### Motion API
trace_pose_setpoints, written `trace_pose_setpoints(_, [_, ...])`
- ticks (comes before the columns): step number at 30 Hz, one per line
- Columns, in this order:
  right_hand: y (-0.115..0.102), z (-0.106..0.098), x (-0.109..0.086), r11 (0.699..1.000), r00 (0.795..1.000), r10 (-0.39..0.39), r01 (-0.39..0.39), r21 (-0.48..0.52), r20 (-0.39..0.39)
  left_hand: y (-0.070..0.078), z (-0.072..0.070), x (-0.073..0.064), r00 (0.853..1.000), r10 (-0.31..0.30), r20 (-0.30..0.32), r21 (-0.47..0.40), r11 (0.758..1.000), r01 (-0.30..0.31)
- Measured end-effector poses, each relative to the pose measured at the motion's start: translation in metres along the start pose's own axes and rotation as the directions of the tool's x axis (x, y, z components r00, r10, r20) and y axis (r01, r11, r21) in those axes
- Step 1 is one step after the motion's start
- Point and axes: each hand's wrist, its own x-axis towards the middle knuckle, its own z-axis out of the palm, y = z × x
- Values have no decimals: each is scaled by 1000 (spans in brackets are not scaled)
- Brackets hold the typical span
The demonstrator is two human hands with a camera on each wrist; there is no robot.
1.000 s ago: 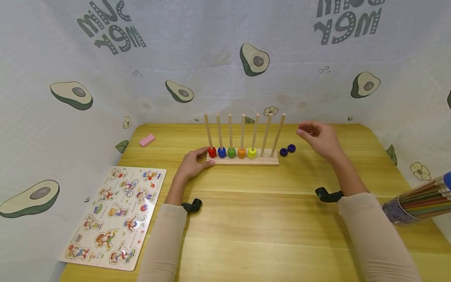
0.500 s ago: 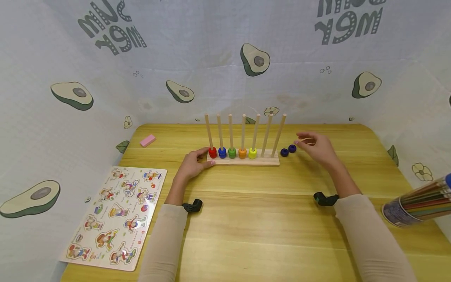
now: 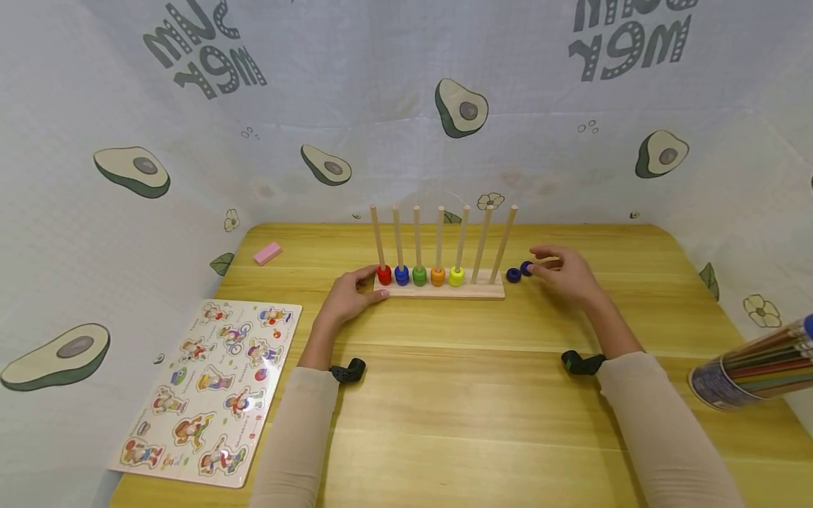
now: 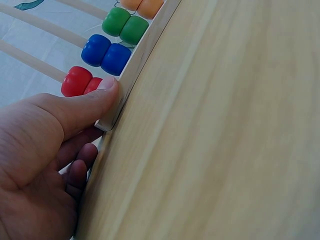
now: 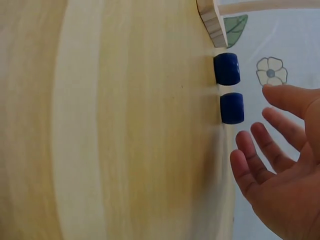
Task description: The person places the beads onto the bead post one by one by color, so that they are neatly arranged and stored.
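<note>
A wooden peg rack point(image 3: 438, 293) stands on the table with several upright pegs. My left hand point(image 3: 348, 296) grips its left end, thumb along the front of the base. On the pegs sit red point(image 3: 384, 275), blue point(image 3: 402, 275), green point(image 3: 419, 275), orange point(image 3: 437, 276) and yellow point(image 3: 456, 276) beads; the two rightmost pegs carry none. Two dark blue beads, a nearer one point(image 5: 227, 69) and another point(image 5: 232, 108), lie right of the rack. Beside the second, my right hand point(image 3: 567, 275) hovers with thumb and fingers spread, apart from it in the right wrist view.
A picture puzzle board point(image 3: 209, 388) lies at the left of the table. Behind it is a pink block point(image 3: 267, 253). A holder of colored pencils point(image 3: 724, 381) stands at the right edge. A patterned cloth point(image 3: 394, 106) hangs behind the table.
My right hand has come down and to the left, toward the dark blue beads. My left hand keeps its hold on the rack.
</note>
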Motion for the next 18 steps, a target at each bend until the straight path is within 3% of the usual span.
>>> trace_pose_setpoints(11, [10, 8, 6, 998, 998, -3, 6, -61, 62, -1, 1, -1, 1000, 5, -8, -3, 1000, -5])
trace_pose_setpoints(18, [9, 11, 5, 995, 999, -8, 13, -97, 52, -2, 1, 0, 1000, 1, -13, -4, 1000, -2])
